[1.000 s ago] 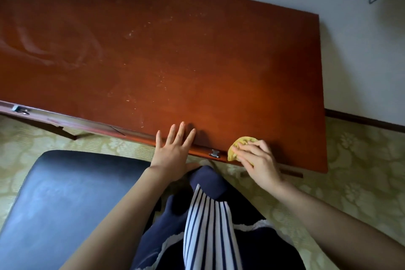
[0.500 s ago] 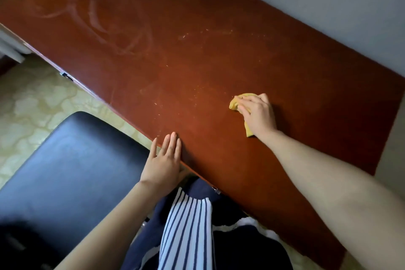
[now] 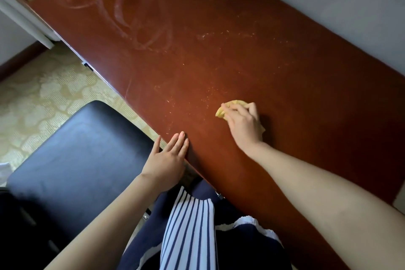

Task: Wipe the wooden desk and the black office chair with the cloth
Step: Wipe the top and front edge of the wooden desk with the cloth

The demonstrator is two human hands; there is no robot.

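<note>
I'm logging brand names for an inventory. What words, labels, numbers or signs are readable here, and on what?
None can be read. The wooden desk shows only dust smears. The cloth, black office chair and striped clothing show no lettering. The metal fitting on the desk's edge is too small to tell.

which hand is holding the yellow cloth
The right hand, curled over the yellow cloth out on the desk; the left hand lies flat and empty at the desk's near edge.
</note>
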